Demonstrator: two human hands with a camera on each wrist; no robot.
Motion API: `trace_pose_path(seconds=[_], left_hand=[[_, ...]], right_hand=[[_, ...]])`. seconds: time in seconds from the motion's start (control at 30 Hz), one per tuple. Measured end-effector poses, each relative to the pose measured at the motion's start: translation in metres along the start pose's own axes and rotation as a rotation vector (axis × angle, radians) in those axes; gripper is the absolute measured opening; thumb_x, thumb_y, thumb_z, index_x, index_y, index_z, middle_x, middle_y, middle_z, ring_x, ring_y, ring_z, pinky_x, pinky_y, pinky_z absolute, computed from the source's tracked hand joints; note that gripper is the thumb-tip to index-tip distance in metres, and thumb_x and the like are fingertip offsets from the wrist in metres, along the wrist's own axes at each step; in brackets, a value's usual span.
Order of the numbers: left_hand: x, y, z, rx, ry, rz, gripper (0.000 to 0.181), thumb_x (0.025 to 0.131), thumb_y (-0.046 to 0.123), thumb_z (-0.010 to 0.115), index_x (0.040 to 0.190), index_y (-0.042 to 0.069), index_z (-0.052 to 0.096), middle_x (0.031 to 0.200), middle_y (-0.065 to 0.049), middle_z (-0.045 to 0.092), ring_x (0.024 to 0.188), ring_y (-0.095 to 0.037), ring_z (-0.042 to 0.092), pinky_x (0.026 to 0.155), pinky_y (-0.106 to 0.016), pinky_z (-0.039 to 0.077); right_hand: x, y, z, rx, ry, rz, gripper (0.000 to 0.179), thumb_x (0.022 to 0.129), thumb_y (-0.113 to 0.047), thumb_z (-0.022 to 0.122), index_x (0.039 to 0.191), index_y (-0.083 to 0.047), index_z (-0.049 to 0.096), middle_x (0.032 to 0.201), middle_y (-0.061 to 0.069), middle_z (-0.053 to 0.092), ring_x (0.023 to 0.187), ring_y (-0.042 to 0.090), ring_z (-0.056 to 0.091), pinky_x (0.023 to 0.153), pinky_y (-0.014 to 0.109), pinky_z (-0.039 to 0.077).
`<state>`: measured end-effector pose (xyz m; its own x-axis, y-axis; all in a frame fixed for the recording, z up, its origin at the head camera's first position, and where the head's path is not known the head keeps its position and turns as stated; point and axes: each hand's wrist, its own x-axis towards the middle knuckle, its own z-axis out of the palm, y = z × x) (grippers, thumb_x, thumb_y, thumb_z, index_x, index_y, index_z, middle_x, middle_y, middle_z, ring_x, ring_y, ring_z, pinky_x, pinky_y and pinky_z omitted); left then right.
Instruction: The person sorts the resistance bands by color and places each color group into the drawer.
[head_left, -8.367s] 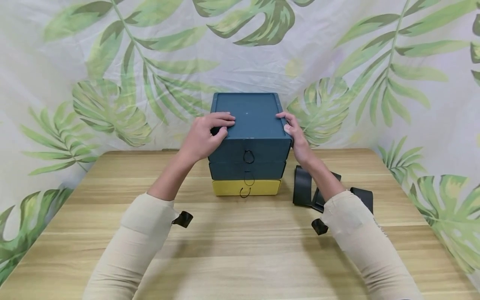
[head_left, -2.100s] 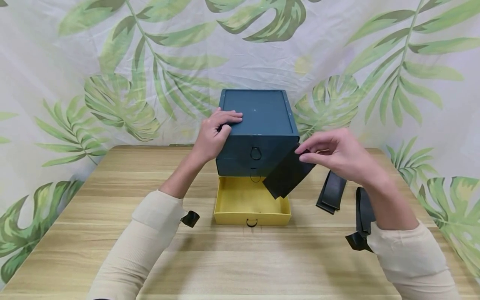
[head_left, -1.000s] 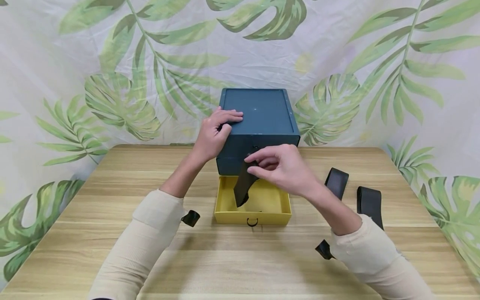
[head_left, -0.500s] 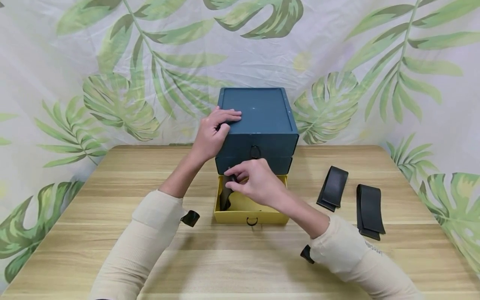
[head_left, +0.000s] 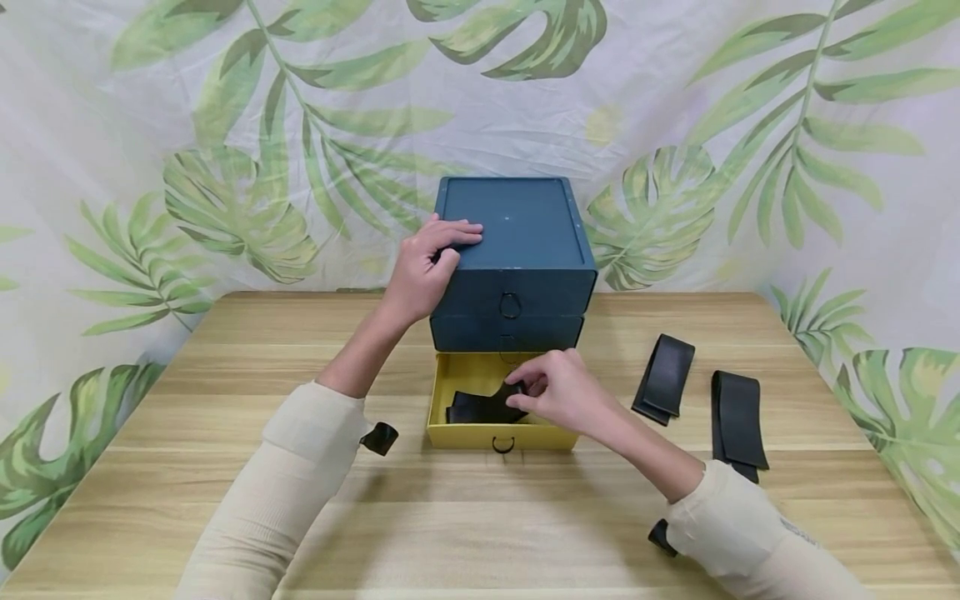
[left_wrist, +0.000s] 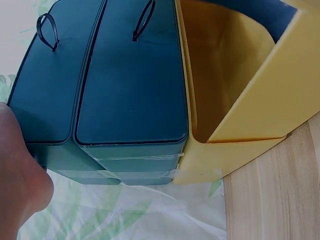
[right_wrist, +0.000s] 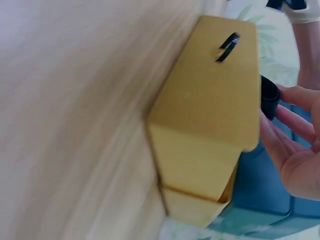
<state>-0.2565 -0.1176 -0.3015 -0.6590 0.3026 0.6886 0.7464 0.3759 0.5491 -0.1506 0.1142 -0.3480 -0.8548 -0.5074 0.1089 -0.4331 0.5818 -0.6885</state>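
Note:
A stack of drawers stands on the table, two blue ones [head_left: 480, 287] above a yellow drawer [head_left: 457, 437] that is pulled out. My left hand [head_left: 420, 271] rests on the top left edge of the stack, fingers lying over the blue lid. Over the yellow drawer, my right hand [head_left: 562, 390] pinches one end of a folded black strap [head_left: 480, 408] between thumb and fingers. The strap's other end lies inside the drawer towards its left side. From the right wrist, the pinched strap end [right_wrist: 270, 97] shows as a rounded loop behind the drawer front.
Two more folded black straps, one nearer the stack [head_left: 666, 375] and one farther right [head_left: 738, 423], lie on the wooden table [head_left: 480, 525]. Each drawer front has a black loop pull [head_left: 503, 444]. A leaf-patterned cloth [head_left: 360, 100] hangs behind.
The yellow drawer has come out since the earliest frame. My right hand has brought the strap from the right into it, then moved back right across the drawer. My left hand stays put.

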Motion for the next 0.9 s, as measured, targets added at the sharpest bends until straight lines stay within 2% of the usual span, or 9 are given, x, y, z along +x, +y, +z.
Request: trace_pose_path(seconds=[0.13, 0.27, 0.33, 0.4, 0.5, 0.53, 0.7, 0.83, 0.9], left_hand=[[0.0, -0.001, 0.0, -0.001, -0.004, -0.005, 0.039, 0.098, 0.004, 0.042, 0.116, -0.005, 0.076, 0.128, -0.019, 0.071, 0.132, -0.034, 0.059, 0.128, -0.047, 0.018], [0.0, -0.001, -0.001, -0.004, -0.007, -0.015, 0.039, 0.099, 0.004, 0.042, 0.117, -0.004, 0.076, 0.128, -0.019, 0.071, 0.132, -0.034, 0.059, 0.128, -0.044, 0.017], [0.0, -0.001, -0.001, -0.005, -0.006, -0.02, 0.039, 0.099, 0.004, 0.042, 0.117, -0.004, 0.076, 0.128, -0.018, 0.071, 0.132, -0.033, 0.059, 0.128, -0.042, 0.017], [0.0, -0.001, -0.001, -0.007, -0.006, -0.02, 0.039, 0.099, 0.003, 0.042, 0.117, -0.004, 0.076, 0.128, -0.018, 0.071, 0.132, -0.033, 0.059, 0.128, -0.043, 0.017], [0.001, 0.0, -0.001, -0.011, -0.005, -0.016, 0.039, 0.099, 0.003, 0.042, 0.117, -0.004, 0.076, 0.128, -0.018, 0.071, 0.132, -0.033, 0.059, 0.128, -0.043, 0.017], [0.001, 0.0, -0.001, -0.011, -0.005, -0.014, 0.039, 0.099, 0.003, 0.042, 0.116, -0.004, 0.076, 0.128, -0.018, 0.071, 0.131, -0.033, 0.06, 0.128, -0.044, 0.017], [0.001, 0.0, -0.001, -0.014, -0.001, -0.013, 0.039, 0.099, 0.003, 0.042, 0.116, -0.005, 0.076, 0.128, -0.019, 0.071, 0.131, -0.034, 0.06, 0.128, -0.044, 0.018], [0.002, 0.0, -0.001, -0.016, -0.004, -0.013, 0.039, 0.099, 0.003, 0.041, 0.116, -0.005, 0.076, 0.128, -0.019, 0.071, 0.132, -0.034, 0.059, 0.128, -0.044, 0.018], [0.003, 0.0, -0.001, -0.018, -0.005, -0.014, 0.039, 0.099, 0.003, 0.042, 0.116, -0.005, 0.076, 0.128, -0.02, 0.07, 0.132, -0.035, 0.059, 0.128, -0.045, 0.018]], right_hand=[[-0.003, 0.015, -0.003, 0.006, -0.038, 0.051, 0.021, 0.089, -0.009, 0.082, 0.107, 0.001, 0.08, 0.077, 0.0, 0.072, 0.062, 0.008, 0.064, 0.059, 0.024, 0.055], [-0.003, 0.023, -0.006, -0.022, -0.093, 0.081, 0.02, 0.09, -0.008, 0.081, 0.107, 0.001, 0.08, 0.074, 0.0, 0.072, 0.057, 0.009, 0.061, 0.055, 0.027, 0.053], [-0.002, 0.024, -0.009, -0.048, -0.121, 0.101, 0.021, 0.091, -0.01, 0.081, 0.108, 0.0, 0.08, 0.082, 0.002, 0.075, 0.064, 0.011, 0.065, 0.06, 0.028, 0.056], [-0.002, 0.024, -0.012, -0.07, -0.152, 0.125, 0.023, 0.092, -0.012, 0.08, 0.112, -0.001, 0.08, 0.094, 0.005, 0.077, 0.078, 0.016, 0.071, 0.069, 0.031, 0.06], [-0.001, 0.022, -0.017, -0.095, -0.195, 0.132, 0.025, 0.093, -0.014, 0.079, 0.114, -0.001, 0.079, 0.111, 0.012, 0.076, 0.098, 0.025, 0.073, 0.081, 0.035, 0.062], [-0.002, 0.021, -0.02, -0.095, -0.211, 0.131, 0.025, 0.093, -0.014, 0.079, 0.114, 0.0, 0.079, 0.115, 0.013, 0.076, 0.1, 0.026, 0.073, 0.082, 0.035, 0.062], [-0.004, 0.02, -0.041, -0.04, -0.244, 0.1, 0.027, 0.095, -0.012, 0.076, 0.116, 0.004, 0.076, 0.117, 0.019, 0.074, 0.092, 0.023, 0.075, 0.079, 0.035, 0.062], [-0.008, 0.033, -0.068, 0.058, -0.228, 0.136, 0.027, 0.097, -0.01, 0.072, 0.119, 0.007, 0.074, 0.11, 0.019, 0.076, 0.091, 0.027, 0.076, 0.077, 0.036, 0.063], [-0.01, 0.044, -0.083, 0.096, -0.195, 0.163, 0.028, 0.098, -0.009, 0.071, 0.12, 0.008, 0.073, 0.106, 0.019, 0.077, 0.092, 0.031, 0.076, 0.075, 0.036, 0.063]])
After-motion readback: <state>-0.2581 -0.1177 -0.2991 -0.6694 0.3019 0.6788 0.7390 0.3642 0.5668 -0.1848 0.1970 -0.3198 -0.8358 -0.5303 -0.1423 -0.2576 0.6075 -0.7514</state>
